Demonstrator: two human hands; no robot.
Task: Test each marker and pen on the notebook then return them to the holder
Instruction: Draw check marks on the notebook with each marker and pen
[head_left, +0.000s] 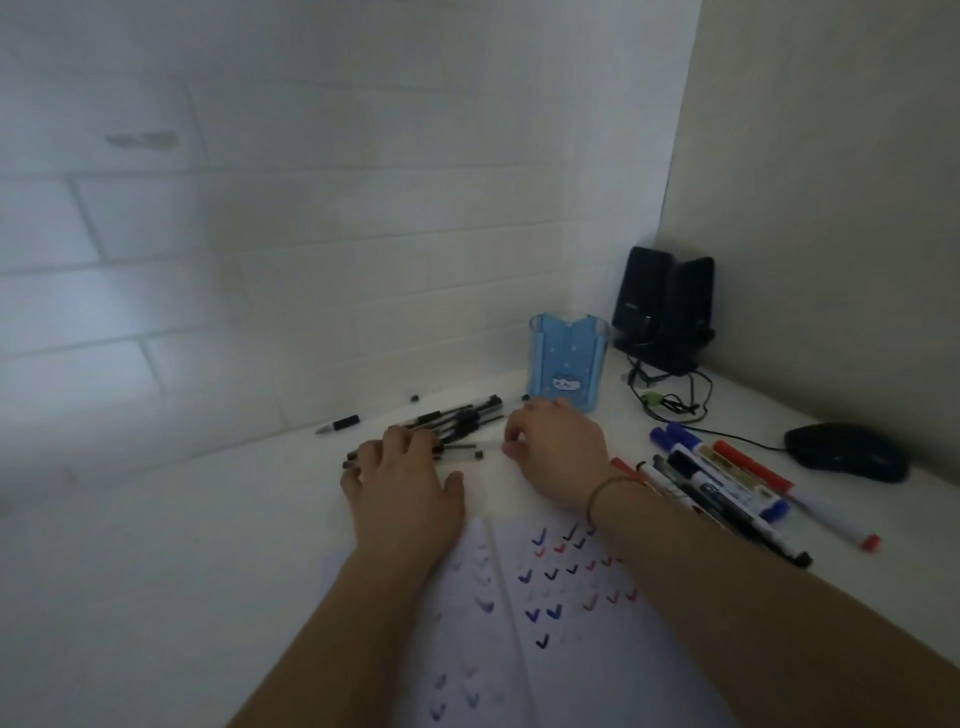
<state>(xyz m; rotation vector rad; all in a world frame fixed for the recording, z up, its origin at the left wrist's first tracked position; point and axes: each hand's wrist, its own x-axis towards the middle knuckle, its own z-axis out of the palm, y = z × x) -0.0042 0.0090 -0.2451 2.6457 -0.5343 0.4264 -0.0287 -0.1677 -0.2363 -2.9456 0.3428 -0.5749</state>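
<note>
Your left hand (405, 488) lies flat, fingers spread, on the loose pile of black pens (457, 418) beside the blue plastic holder (567, 364), while your right hand (558, 447) pinches a clear pen (485, 445) above the open white notebook (561, 613).

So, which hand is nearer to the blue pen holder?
The right hand. It lies just in front of the blue pen holder, nearly at its base. The left hand rests farther left, on the pile of pens.

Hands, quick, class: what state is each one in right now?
Left hand: open, fingers spread flat on the pile of black pens.
Right hand: fingertips pinching a thin clear pen.
</note>
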